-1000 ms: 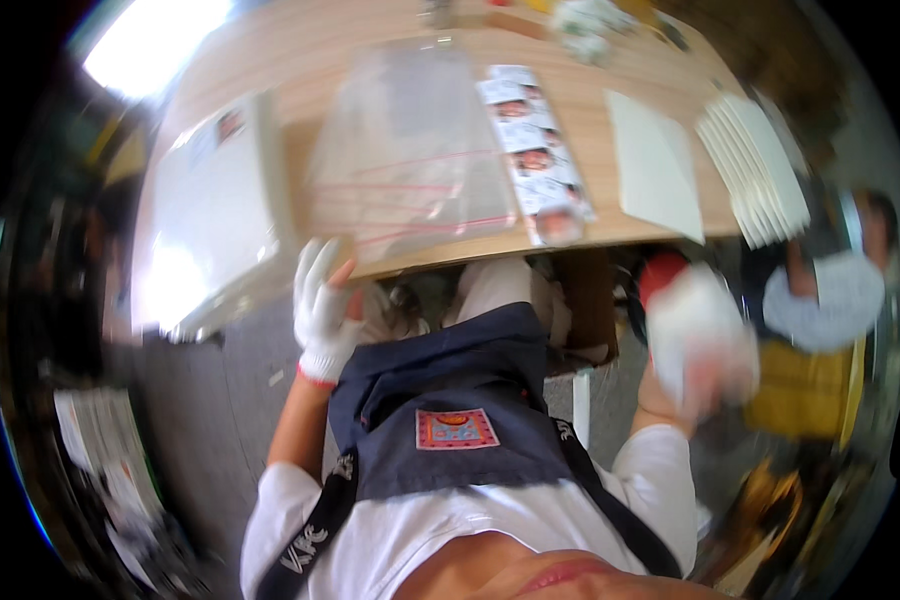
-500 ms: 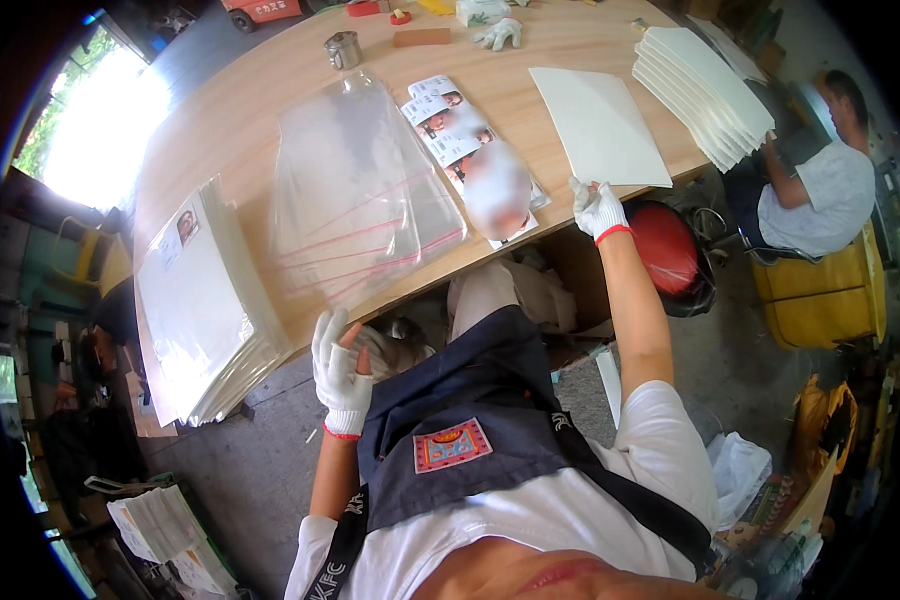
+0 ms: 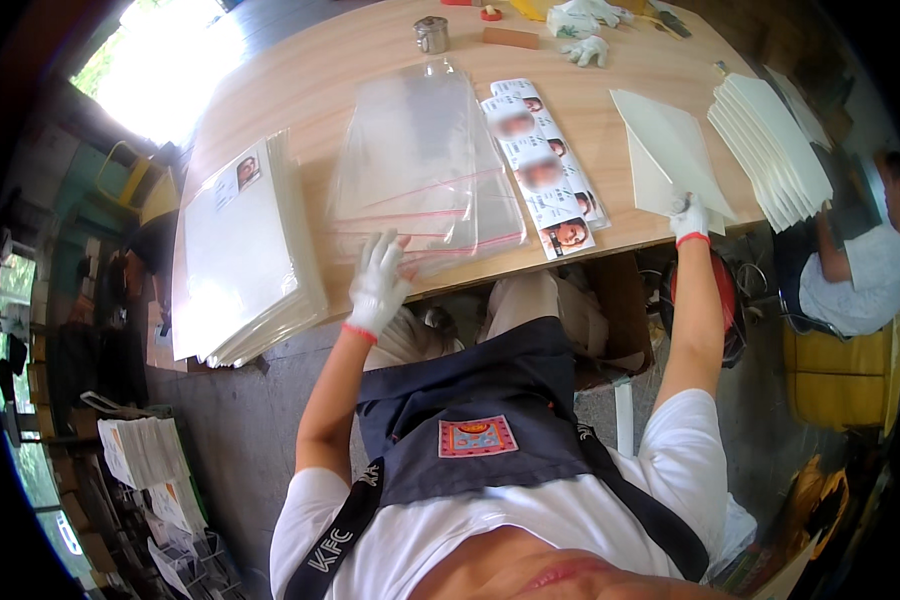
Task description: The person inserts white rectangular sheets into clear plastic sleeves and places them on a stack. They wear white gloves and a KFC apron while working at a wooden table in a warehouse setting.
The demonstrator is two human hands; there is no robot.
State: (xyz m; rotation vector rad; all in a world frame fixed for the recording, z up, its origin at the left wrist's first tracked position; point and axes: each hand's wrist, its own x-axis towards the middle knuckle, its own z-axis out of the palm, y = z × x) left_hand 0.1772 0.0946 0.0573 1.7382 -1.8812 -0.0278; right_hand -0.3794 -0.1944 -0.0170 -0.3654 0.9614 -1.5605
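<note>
My right hand, in a white glove with a red cuff, grips the near corner of a white board. That board lies askew over another white board at the table's right side. My left hand, gloved the same way, is open at the near edge of the clear plastic bags. Its fingers point toward the bags; whether they touch the plastic I cannot tell. The bags overlap in a loose fan and have red lines near their openings. Between bags and boards lie overlapping printed labels with portraits.
To the left stands a stack of bagged white boards. A fanned pile of white boards lies at the far right, near a seated person. Farther back are a metal cup, a brown block and a loose glove.
My left hand has moved up to the bags' near edge. The white board in my right hand has turned askew, showing another board beneath. The whole view has shifted.
</note>
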